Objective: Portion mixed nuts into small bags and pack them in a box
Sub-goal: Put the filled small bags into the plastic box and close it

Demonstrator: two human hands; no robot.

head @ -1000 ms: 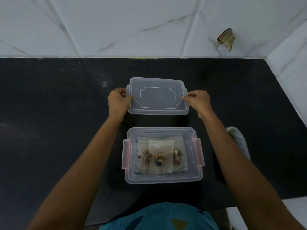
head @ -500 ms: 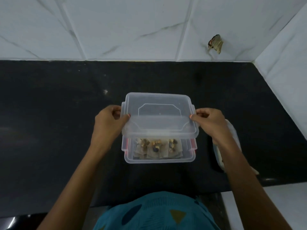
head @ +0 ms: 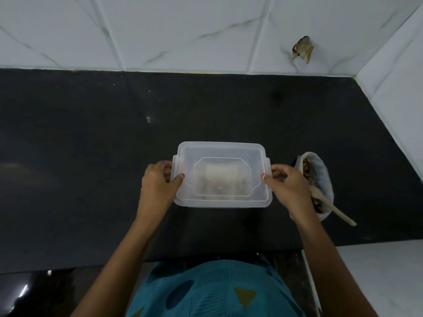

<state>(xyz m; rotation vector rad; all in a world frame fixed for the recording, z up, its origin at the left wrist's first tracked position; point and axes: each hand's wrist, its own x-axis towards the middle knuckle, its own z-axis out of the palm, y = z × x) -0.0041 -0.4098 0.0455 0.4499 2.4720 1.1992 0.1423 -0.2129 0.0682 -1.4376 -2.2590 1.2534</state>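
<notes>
A clear plastic lid (head: 220, 154) lies over the clear box on the black counter (head: 91, 145), covering it fully. Small bags of mixed nuts (head: 219, 181) show dimly through the lid. My left hand (head: 158, 186) grips the lid's left edge, thumb on top. At the right edge my right hand (head: 288, 186) holds it the same way. The box's red side clips are hidden under the lid and my hands.
A white bowl of nuts (head: 320, 170) with a wooden spoon (head: 336, 212) in it stands just right of my right hand. White tiled walls close the back and right side. The counter's front edge runs near my body.
Both hands carried the lid from behind the box toward me and set it over the box. The nut bags, plainly visible before, are now covered.
</notes>
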